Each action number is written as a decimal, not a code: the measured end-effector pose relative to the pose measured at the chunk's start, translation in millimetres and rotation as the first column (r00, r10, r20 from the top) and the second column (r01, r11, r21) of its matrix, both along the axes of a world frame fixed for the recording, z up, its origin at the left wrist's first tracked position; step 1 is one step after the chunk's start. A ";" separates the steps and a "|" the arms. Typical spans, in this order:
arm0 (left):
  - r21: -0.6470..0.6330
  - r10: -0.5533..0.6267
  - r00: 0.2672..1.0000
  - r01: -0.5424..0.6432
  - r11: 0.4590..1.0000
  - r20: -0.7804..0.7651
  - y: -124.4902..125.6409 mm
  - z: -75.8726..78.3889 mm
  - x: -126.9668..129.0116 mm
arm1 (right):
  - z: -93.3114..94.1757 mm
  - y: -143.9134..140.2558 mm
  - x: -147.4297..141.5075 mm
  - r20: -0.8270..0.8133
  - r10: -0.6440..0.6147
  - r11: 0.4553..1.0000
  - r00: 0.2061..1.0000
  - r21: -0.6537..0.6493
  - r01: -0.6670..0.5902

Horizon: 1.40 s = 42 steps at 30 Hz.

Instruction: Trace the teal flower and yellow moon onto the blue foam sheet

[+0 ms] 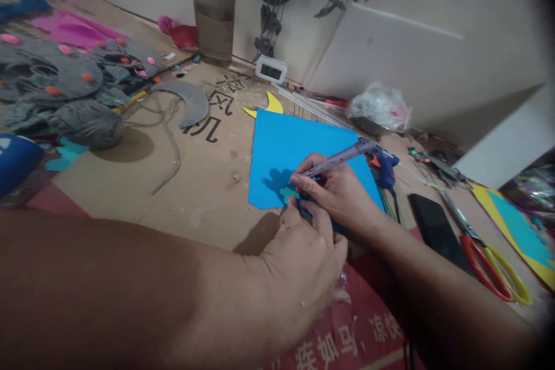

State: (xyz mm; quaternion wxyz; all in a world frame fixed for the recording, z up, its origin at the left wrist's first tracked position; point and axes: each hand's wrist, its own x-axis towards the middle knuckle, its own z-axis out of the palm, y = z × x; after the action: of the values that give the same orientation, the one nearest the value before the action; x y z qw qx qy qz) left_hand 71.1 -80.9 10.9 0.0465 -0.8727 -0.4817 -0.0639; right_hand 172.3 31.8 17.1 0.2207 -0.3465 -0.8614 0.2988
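A sheet of blue paper (299,139) lies on the cardboard work surface. On its lower part is a small teal paper cutout (287,192), partly covered by fingers. My left hand (303,248) has its fingers bent and closed over the near edge, pressing the cutout against the sheet. Just beyond it, my right hand (336,191) grips a clear-barrelled pen (340,157), its tip down at the cutout's edge. The exact point of contact is hidden by the fingers. A yellow paper crescent (274,103) pokes out from behind the blue sheet.
Right of the sheet lie a blue glue gun (384,166), a black phone (437,230) and scissors (485,260). A grey crescent (186,103) and a ball of grey yarn (91,122) lie left. Behind stand a bottle (213,17) and a small digital clock (271,69).
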 end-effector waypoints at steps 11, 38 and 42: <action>0.185 -0.027 0.999 0.019 0.983 0.039 -3.8 -14.5 -0.3 | 2.6 0.8 -0.7 0.047 -0.009 1.000 0.999 0.001 0.008; 0.151 -0.021 1.000 0.022 0.988 -0.004 -5.3 -12.9 -0.5 | 2.2 2.0 -1.6 0.027 0.023 0.999 0.999 -0.034 -0.022; 0.159 -0.034 0.999 0.035 0.987 -0.010 -3.6 -11.3 -0.9 | 2.5 1.7 -2.0 0.023 0.022 0.999 0.999 -0.038 -0.022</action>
State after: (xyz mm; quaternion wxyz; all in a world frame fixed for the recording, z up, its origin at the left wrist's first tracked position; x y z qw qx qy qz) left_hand 70.2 -84.5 -0.4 0.1164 -0.8746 -0.4599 -0.0998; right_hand 170.3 33.5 19.5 0.2008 -0.3445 -0.8620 0.3131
